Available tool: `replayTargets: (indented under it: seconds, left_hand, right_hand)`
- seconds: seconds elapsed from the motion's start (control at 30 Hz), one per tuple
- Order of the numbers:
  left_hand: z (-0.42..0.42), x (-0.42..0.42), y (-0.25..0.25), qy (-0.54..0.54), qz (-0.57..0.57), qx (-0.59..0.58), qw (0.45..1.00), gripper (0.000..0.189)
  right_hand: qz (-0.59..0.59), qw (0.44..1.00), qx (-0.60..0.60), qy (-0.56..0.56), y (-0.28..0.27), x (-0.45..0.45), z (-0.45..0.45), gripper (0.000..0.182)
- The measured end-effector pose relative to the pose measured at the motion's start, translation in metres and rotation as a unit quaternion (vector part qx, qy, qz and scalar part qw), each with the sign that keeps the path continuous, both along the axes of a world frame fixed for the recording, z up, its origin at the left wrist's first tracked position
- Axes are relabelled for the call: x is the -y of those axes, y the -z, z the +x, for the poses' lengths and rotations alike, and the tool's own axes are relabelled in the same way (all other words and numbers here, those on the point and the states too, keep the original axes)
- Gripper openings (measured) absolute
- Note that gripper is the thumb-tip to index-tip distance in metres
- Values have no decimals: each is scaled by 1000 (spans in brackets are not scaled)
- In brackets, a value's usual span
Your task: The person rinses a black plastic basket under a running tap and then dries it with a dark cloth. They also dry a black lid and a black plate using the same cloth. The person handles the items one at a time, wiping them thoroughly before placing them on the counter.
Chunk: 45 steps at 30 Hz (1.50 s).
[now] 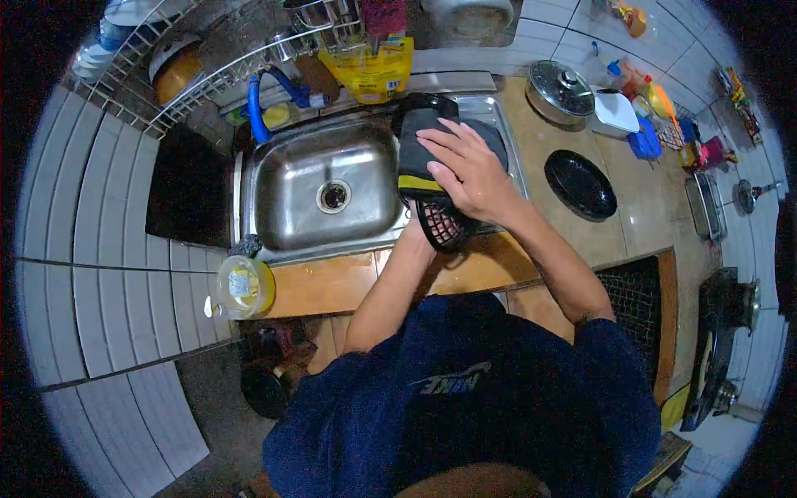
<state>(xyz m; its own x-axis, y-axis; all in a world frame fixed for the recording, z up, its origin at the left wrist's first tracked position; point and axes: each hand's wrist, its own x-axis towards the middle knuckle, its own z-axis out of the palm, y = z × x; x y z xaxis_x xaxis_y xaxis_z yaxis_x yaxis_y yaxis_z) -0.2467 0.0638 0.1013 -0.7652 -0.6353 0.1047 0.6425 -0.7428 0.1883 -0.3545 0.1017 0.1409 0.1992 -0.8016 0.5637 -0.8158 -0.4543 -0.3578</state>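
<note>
A dark grey and black object point(416, 152) with a yellow band and a black lattice part lies over the right side of the steel sink point(292, 215); its exact kind is unclear. My right hand point(470, 168) rests flat across its top, fingers extended and slightly apart. From below, my left hand point(446, 229) reaches under the object, showing partly through the lattice. The object hides its fingers, so I cannot tell how they grip. The sink's drain point(334, 197) shows in the basin to the left.
A blue tap hose point(256, 112) and yellow pouch point(367, 71) stand behind the sink. A tub of yellow contents point(246, 286) sits at the front left corner. To the right are a lidded pot point(560, 93), a black oval dish point(580, 185) and a white container point(614, 113). A wire rack point(249, 59) overhangs the left.
</note>
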Motion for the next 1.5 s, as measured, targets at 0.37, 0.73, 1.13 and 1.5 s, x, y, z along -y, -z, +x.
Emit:
replayTargets:
  seconds: [0.37, 0.73, 1.13, 1.5]
  left_hand:
    - [24, 3, -34, 20, 54, 8, 998, 50]
    - [5, -11, 44, -120, -60, -165, 977, 75]
    - [22, -13, 36, 14, -133, -47, 990, 79]
    - [22, 6, 2, -29, 1, -92, 995, 63]
  right_hand:
    - [-76, 994, -52, -66, 7, -50, 23, 42]
    - [-70, 904, 416, 71, 30, -21, 14, 45]
    - [-77, 936, 343, -14, -15, 10, -17, 44]
    - [-61, 994, -27, -92, 12, -28, 38, 42]
